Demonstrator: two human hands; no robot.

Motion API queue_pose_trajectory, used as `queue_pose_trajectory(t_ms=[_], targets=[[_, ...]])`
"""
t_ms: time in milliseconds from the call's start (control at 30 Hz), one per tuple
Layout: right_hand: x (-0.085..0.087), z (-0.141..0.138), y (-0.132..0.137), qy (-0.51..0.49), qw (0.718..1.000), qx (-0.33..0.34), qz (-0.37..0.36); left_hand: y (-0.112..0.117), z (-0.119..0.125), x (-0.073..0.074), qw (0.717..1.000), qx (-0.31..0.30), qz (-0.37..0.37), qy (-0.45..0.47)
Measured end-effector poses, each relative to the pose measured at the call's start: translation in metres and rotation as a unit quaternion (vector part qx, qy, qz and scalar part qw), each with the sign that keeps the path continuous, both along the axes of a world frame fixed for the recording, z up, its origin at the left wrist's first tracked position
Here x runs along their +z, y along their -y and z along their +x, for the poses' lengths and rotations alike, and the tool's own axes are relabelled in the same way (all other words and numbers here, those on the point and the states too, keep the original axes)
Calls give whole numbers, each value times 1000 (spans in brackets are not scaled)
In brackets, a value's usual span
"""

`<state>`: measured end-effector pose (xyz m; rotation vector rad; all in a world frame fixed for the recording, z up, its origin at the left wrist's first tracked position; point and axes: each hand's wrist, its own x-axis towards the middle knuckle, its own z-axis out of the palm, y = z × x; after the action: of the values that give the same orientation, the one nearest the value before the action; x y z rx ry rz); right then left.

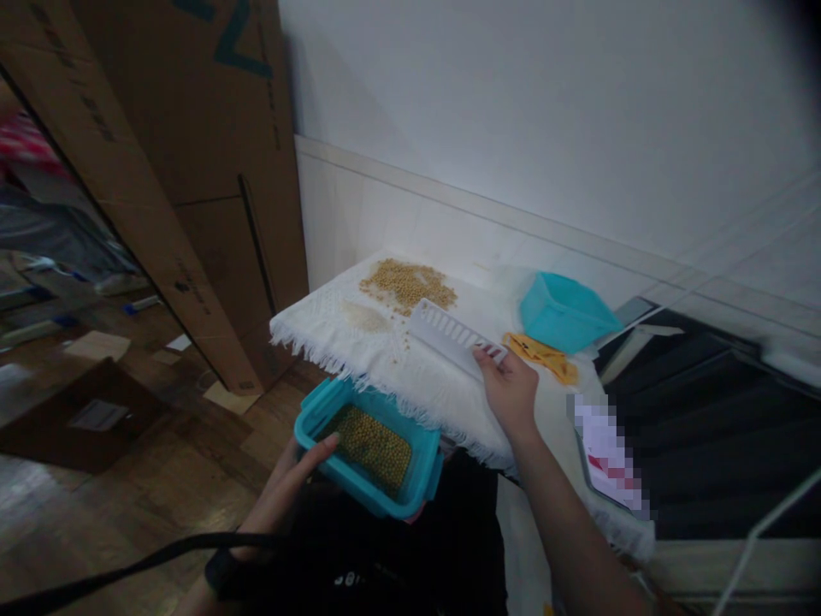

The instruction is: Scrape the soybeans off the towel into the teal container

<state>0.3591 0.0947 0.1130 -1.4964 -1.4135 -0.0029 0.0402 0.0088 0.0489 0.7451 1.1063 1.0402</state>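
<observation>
My left hand (pixel 314 458) grips the near-left rim of a blue plastic container (pixel 422 466), thumb over the edge and the other fingers hidden beneath. Yellowish soybeans (pixel 375 443) cover its bottom. The container is held just below the fringed edge of a white tablecloth (pixel 442 389). In my right hand (pixel 511 385) is a white plastic strip with a row of slots (pixel 445 338), pinched at its right end and resting low over the cloth. Loose soybeans (pixel 404 284) lie spread beyond its far end. Beside them is a small pale heap of fine grains (pixel 364 316).
A second blue container (pixel 564 310) stands at the back right, against the wall, with a yellow cloth (pixel 545 358) in front. A phone-like device (pixel 612 466) lies at the right edge. Tall cardboard (pixel 218 197) rises on the left, and a brown box (pixel 83 419) sits on the floor.
</observation>
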Motion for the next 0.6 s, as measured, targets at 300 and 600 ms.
queue_pose_trajectory(t_ms=[300, 600], targets=[[1, -5, -22, 24, 999, 30, -29, 0, 0, 12, 999, -21, -45, -7], [4, -6, -19, 36, 998, 44, -37, -1, 2, 10, 999, -3, -52, -11]])
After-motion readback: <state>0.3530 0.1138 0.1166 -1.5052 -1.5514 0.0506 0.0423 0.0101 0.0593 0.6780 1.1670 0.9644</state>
